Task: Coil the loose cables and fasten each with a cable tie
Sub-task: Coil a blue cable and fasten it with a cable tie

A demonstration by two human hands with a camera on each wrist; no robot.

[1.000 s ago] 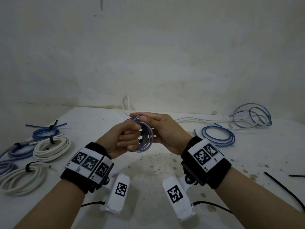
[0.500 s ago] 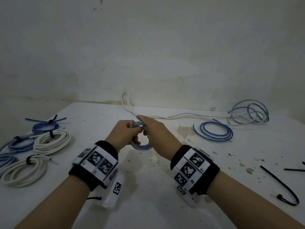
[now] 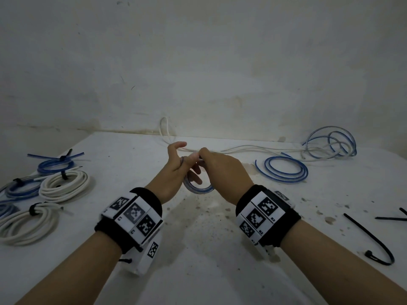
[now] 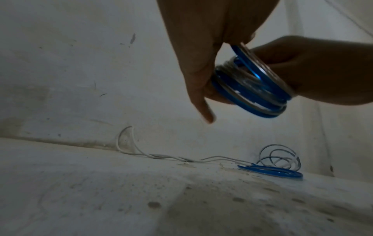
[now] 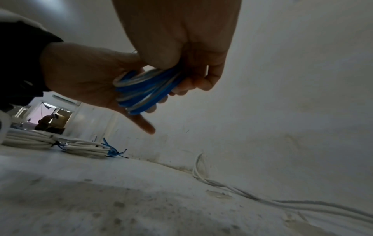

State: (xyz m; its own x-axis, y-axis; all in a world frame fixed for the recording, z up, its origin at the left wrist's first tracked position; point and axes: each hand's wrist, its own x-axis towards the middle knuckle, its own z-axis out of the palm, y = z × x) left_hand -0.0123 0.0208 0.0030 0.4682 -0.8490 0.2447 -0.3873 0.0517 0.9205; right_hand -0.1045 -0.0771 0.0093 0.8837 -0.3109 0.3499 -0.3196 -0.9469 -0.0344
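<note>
At far left on the white table (image 3: 123, 282), tied bundles: two white cable coils (image 3: 63, 186), each cinched with a black tie, and blue coils (image 3: 55, 165) behind them, the nearest ones cut off by the frame edge. At centre, raised above the table, left hand (image 3: 174, 170) with thumb lifted free and the small blue-and-clear coil (image 3: 199, 189) looped round its fingers, index finger pointing down loose in the left wrist view; fingertips hidden behind the coil. Touching it from the right, right hand (image 3: 222, 172) curled round the coil's upper turns, thumb and fingers pinching them; exact contact point masked by the knuckles in the head view. Behind the hands, a loose white cable (image 3: 242, 148) trailing along the wall base. Further right, a flat loose blue coil (image 3: 282, 172) and a tangled pale-blue loop (image 3: 330, 142) partly standing. At far right, a black cable tie (image 3: 372, 241) hooked at its end, another cut off by the frame.
</note>
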